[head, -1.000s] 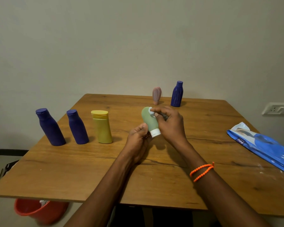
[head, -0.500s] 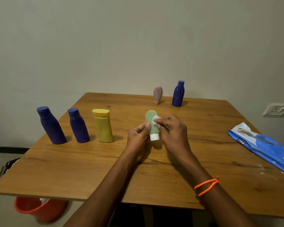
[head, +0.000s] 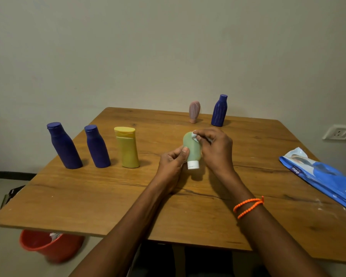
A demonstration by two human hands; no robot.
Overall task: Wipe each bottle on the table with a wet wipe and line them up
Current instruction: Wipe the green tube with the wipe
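Observation:
My left hand [head: 171, 166] grips a small green bottle [head: 191, 147] with a white cap, cap end down, above the middle of the wooden table [head: 108, 196]. My right hand [head: 216, 150] pinches a white wet wipe [head: 195, 135] against the bottle's upper end. Along the left side stand two dark blue bottles [head: 63, 145] [head: 97, 146] and a yellow bottle [head: 127, 149] in a row. At the far edge a pink bottle [head: 194, 111] and a ribbed blue bottle [head: 219, 110] stand apart.
A blue wet-wipe pack [head: 320, 174] lies at the table's right edge. An orange bucket [head: 48, 246] sits on the floor under the front left corner. A wall socket [head: 340, 132] is on the right.
The wipe in my right hand has slid along the green bottle, down and then back to its upper end. The bottle has tilted a little in my left hand.

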